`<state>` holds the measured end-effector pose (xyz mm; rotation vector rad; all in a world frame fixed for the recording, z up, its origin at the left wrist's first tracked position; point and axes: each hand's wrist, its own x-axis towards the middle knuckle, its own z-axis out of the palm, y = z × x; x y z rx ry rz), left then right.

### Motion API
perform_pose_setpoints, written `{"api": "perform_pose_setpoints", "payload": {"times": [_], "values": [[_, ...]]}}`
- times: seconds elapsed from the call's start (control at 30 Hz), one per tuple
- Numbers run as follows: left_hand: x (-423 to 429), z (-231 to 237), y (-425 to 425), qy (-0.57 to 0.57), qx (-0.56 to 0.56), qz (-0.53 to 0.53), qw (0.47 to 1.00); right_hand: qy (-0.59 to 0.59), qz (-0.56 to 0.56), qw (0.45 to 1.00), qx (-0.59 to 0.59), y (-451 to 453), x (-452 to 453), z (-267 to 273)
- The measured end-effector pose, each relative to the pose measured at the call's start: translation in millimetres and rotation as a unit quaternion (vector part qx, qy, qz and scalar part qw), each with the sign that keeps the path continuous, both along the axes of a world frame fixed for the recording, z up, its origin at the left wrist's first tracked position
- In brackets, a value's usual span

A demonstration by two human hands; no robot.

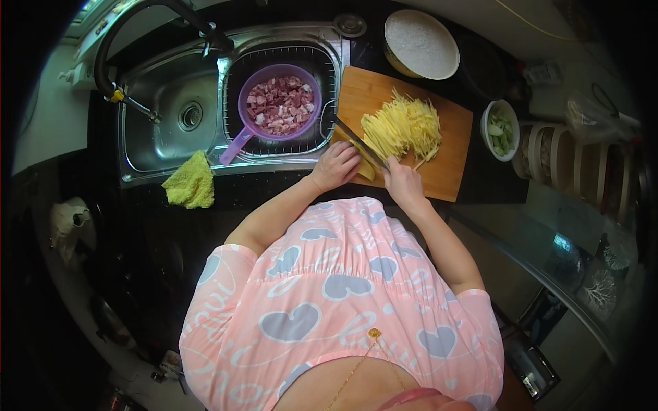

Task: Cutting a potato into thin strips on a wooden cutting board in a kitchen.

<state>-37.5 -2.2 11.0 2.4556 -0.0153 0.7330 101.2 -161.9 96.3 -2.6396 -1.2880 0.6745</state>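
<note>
My right hand (403, 182) grips a kitchen knife (360, 141) whose blade points up and to the left over the wooden cutting board (452, 149). Under my left hand (336, 165) lies a piece of yellow vegetable, perhaps potato (366, 170), with the fingers curled against it. The blade stands right at those fingers, along the piece's cut side. Just beyond the knife, a pile of thin yellow shreds (403, 128) covers the middle of the board. My left palm and part of the piece are hidden.
A purple strainer (242, 134) of chopped raw meat (282, 105) sits on a wire rack in the right sink basin. A yellow cloth (191, 182) hangs over the counter's front edge. Behind the board stands a large bowl (421, 45); to its right, a white bowl of sliced green vegetable (499, 131).
</note>
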Motion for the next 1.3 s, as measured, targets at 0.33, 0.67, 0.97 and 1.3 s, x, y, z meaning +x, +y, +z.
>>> {"api": "perform_pose_setpoints", "payload": {"times": [0.33,0.67,0.97,1.3], "values": [[-0.3,-2.4,2.3,0.002,-0.007,-0.01,1.0,0.005,-0.016,1.0,-0.015,1.9,-6.1,-4.3],[-0.4,-4.2,2.2,-0.001,-0.008,-0.004,1.0,0.021,-0.021,0.999,-0.021,7.7,-3.8,-0.1],[-5.0,3.1,5.4,-0.006,0.001,-0.02,1.0,0.043,-0.007,0.999,0.033,11.1,8.8,8.1],[-3.2,3.6,4.2,0.0,-0.009,-0.018,1.0,0.023,-0.043,0.999,0.003,3.5,4.0,7.1]]}}
